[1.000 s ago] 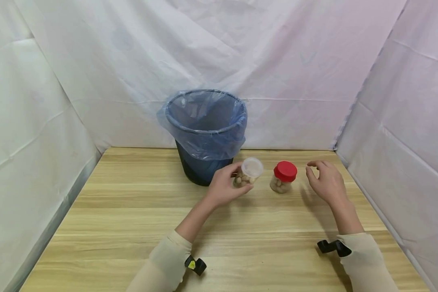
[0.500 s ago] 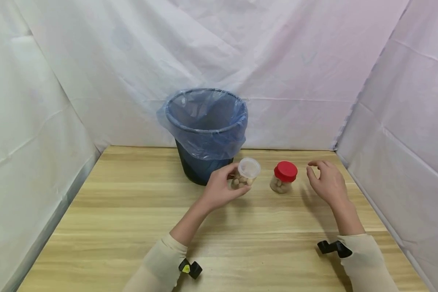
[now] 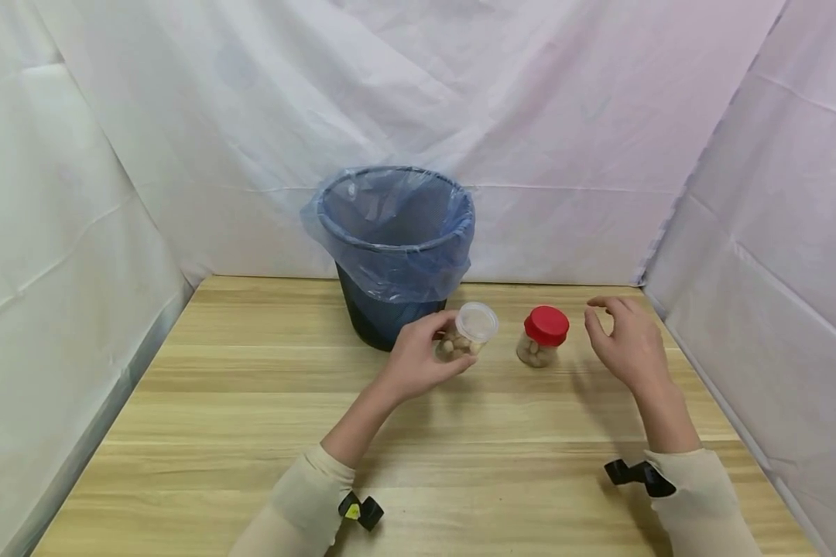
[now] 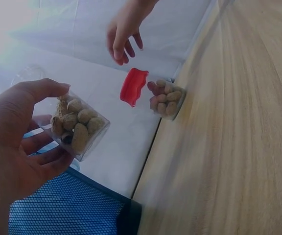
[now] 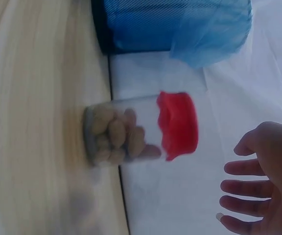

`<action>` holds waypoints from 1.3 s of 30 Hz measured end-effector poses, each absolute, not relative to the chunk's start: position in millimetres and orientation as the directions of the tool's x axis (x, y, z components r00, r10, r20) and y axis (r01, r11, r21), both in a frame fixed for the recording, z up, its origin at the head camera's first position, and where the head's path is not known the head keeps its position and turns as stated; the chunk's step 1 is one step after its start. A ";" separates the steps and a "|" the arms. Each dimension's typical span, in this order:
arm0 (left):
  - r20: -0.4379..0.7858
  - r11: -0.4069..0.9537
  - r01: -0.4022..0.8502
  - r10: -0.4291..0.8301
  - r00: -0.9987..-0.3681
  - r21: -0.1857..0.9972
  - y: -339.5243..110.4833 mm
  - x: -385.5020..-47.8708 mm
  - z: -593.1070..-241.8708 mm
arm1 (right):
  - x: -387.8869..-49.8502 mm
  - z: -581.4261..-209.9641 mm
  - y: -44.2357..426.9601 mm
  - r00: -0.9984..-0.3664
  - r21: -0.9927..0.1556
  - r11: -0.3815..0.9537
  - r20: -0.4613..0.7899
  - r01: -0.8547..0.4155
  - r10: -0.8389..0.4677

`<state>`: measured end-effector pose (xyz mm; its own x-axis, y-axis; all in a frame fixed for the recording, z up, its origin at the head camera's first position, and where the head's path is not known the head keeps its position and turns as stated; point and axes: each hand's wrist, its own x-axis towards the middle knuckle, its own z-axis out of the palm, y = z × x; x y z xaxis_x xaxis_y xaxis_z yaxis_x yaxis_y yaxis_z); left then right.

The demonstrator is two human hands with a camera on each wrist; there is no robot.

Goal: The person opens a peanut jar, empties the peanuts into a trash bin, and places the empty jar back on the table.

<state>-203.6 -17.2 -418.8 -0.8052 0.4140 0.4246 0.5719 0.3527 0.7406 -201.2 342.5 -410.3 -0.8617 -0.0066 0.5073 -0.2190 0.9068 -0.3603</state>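
Observation:
My left hand (image 3: 418, 360) grips a clear jar of peanuts (image 3: 460, 342) with a translucent lid (image 3: 477, 322); thumb and fingers wrap its sides in the left wrist view, and the jar (image 4: 77, 125) looks lifted off the table. To its right, a second clear jar of nuts (image 3: 535, 353) with a red lid (image 3: 546, 325) stands upright on the table. My right hand (image 3: 630, 340) hovers to the right of that jar, fingers loosely bent and holding nothing. In the right wrist view a gap separates the fingers from the red lid (image 5: 179, 126).
A dark bin (image 3: 372, 309) lined with a blue plastic bag (image 3: 404, 275) stands at the back of the wooden table (image 3: 251, 433), just behind my left hand. White cloth (image 3: 564, 116) hangs behind the table and on both sides.
My left hand has shifted slightly left with the jar in its grip. The red-lidded jar has stayed in place, and my right hand has barely moved.

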 end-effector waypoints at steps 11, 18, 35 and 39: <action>0.429 0.387 0.588 0.424 -0.798 0.711 -22.1 -205.7 -417.4 | -196.4 -374.1 292.4 -0.803 -0.400 0.831 0.589 -0.387 -0.090; 0.436 0.400 0.598 0.428 -0.792 0.695 -22.7 -206.2 -417.4 | -189.1 -357.4 259.6 -0.787 -0.438 0.769 0.603 -0.466 -0.134; 0.476 0.455 0.649 0.445 -0.759 0.610 -25.5 -203.8 -414.0 | -174.6 -363.2 223.3 -0.751 -0.413 0.705 0.608 -0.577 -0.258; 0.465 0.481 0.654 0.461 -0.756 0.584 -24.5 -202.6 -413.8 | -168.0 -363.2 218.2 -0.749 -0.416 0.679 0.586 -0.605 -0.309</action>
<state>-202.6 -24.5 -413.8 -0.7555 0.4611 0.4654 0.6535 0.4810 0.5844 -168.0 218.2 -363.2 -0.7490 -0.3090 0.5861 -0.6054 0.6787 -0.4158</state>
